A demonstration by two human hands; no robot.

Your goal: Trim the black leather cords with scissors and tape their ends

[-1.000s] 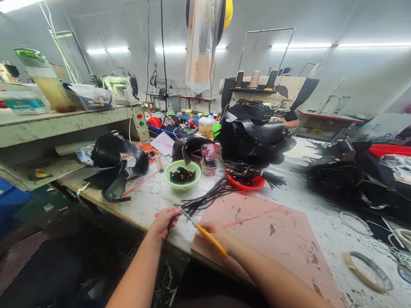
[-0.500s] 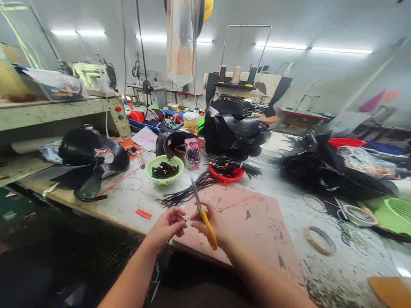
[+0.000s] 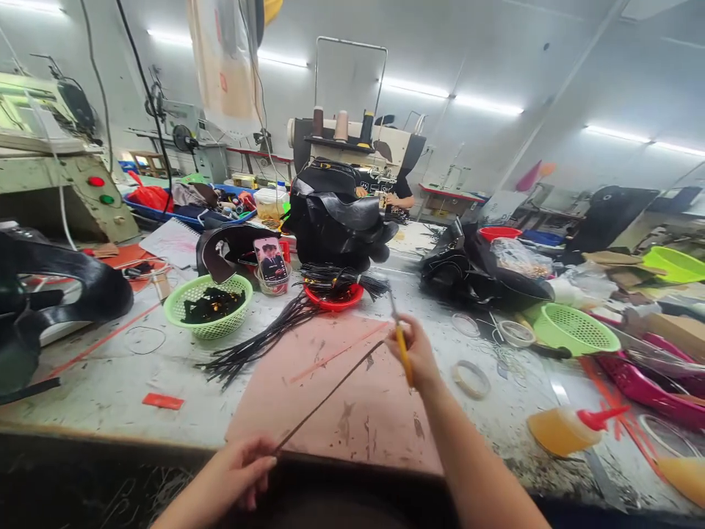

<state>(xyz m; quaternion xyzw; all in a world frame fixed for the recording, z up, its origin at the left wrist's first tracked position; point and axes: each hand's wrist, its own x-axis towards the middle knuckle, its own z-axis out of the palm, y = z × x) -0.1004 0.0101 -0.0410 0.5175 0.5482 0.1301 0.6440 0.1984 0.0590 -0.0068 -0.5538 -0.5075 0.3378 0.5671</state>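
Note:
A thin dark strip [image 3: 330, 391] runs taut on a slant between my two hands, above a pink sheet [image 3: 308, 360]. My left hand [image 3: 247, 466], low at the table's front edge, pinches its lower end. My right hand [image 3: 414, 354], higher and to the right, has the upper end at its fingertips. That same hand also grips yellow-handled scissors [image 3: 404, 353], their blades pointing up and away. Beyond the sheet, a bundle of black strips [image 3: 264, 339] trails from a red bowl [image 3: 335, 303]. Left of it, a green basket [image 3: 212, 323] holds small black pieces with gold-coloured bits.
A phone [image 3: 269, 261] leans in a clear tub behind the basket. Black leather pieces [image 3: 344, 220] are heaped at the back, before a sewing machine where another person's hand [image 3: 392, 200] shows. To the right lie a tape roll [image 3: 471, 379] and a glue bottle [image 3: 567, 430].
My hands have spread from close together, the left down and leftward, the right up and rightward, with the strip stretched between them. The view has turned right.

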